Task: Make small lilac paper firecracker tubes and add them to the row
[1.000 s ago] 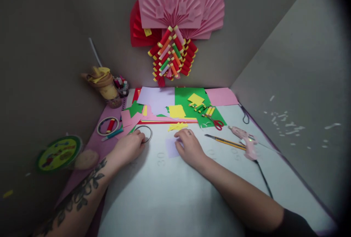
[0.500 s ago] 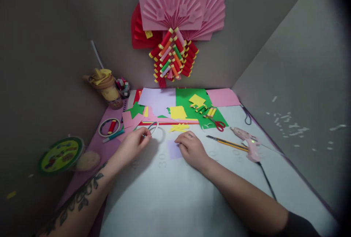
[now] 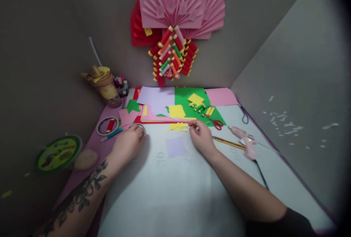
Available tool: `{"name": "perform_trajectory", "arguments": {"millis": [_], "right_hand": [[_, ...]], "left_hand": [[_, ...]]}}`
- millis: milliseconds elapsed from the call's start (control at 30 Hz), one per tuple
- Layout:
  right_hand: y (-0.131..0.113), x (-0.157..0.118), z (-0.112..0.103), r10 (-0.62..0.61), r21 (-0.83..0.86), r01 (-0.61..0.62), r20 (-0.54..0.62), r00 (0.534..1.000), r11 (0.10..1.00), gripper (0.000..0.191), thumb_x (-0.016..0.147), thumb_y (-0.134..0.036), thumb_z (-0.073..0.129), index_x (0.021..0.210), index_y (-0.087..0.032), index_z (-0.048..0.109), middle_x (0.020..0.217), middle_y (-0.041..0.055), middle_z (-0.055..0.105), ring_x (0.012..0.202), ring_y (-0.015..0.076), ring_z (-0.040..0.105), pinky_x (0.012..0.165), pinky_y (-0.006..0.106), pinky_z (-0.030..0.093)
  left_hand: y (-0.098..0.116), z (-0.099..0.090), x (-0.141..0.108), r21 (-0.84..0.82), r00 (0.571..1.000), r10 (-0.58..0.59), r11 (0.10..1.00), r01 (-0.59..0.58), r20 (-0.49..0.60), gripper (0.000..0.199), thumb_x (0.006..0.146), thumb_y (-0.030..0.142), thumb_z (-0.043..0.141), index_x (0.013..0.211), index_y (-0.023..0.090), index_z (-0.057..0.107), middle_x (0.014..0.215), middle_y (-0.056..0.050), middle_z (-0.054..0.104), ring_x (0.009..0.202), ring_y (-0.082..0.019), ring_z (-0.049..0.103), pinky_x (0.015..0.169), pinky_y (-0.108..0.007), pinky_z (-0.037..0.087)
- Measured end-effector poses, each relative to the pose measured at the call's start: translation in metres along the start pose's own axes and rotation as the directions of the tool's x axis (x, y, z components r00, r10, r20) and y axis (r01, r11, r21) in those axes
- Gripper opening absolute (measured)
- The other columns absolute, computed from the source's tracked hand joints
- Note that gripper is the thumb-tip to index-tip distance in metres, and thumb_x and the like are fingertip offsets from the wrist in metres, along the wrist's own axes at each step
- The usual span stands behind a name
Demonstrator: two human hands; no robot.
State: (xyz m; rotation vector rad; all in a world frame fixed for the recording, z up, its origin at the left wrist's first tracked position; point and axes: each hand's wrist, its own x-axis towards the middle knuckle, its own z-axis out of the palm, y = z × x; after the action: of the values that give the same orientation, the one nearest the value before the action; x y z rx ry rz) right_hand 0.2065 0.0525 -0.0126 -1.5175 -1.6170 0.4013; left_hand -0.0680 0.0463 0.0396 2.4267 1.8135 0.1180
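Observation:
My left hand point(image 3: 130, 140) is closed over the edge of a roll of tape point(image 3: 143, 130) at the left of the white mat, its fingers hiding much of the ring. To the right, my right hand point(image 3: 200, 135) is held with curled fingers beside a small pile of yellow paper strips point(image 3: 177, 126). Whatever its fingertips may hold is too small to make out. Between the hands lies a small lilac paper square point(image 3: 175, 147), flat on the mat point(image 3: 170, 189).
Red-handled scissors point(image 3: 218, 124), a utility knife point(image 3: 229, 142) and a pink glue gun point(image 3: 245, 138) lie at the right. Small yellow-ended rolls rest on green paper point(image 3: 216, 114). A second tape ring point(image 3: 99, 132) and a teal pen point(image 3: 112, 134) lie left.
My left hand has moved slightly left and lowered the tape roll from upright to flatter. My right hand has shifted right, off the lilac square, uncovering it.

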Motion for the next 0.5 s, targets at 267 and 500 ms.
{"name": "perform_trajectory", "arguments": {"millis": [267,500], "right_hand": [[0.009,0.008,-0.005,-0.011,-0.358,0.098,0.237,0.972,0.929,0.016,0.083,-0.026,0.049,0.081,-0.018,0.063,0.088,0.008,0.06,0.091,0.0225,0.052,0.085,0.034,0.038],[0.004,0.008,0.007,0.022,-0.466,0.132,0.309,0.951,0.875,0.01,0.08,-0.018,0.049,0.078,-0.016,0.059,0.09,0.0105,0.056,0.093,0.0235,0.047,0.087,0.034,0.036]], "left_hand": [[0.04,0.041,-0.017,-0.17,0.839,0.543,0.824,-0.541,-0.039,0.039,0.084,0.011,0.046,0.12,0.024,0.055,0.124,-0.006,0.057,0.117,-0.025,0.046,0.091,-0.039,0.04],[0.038,0.048,-0.015,-0.156,0.837,0.546,0.823,-0.546,-0.044,0.044,0.084,0.007,0.044,0.123,0.024,0.053,0.127,-0.004,0.057,0.119,-0.025,0.045,0.091,-0.041,0.041]]}}
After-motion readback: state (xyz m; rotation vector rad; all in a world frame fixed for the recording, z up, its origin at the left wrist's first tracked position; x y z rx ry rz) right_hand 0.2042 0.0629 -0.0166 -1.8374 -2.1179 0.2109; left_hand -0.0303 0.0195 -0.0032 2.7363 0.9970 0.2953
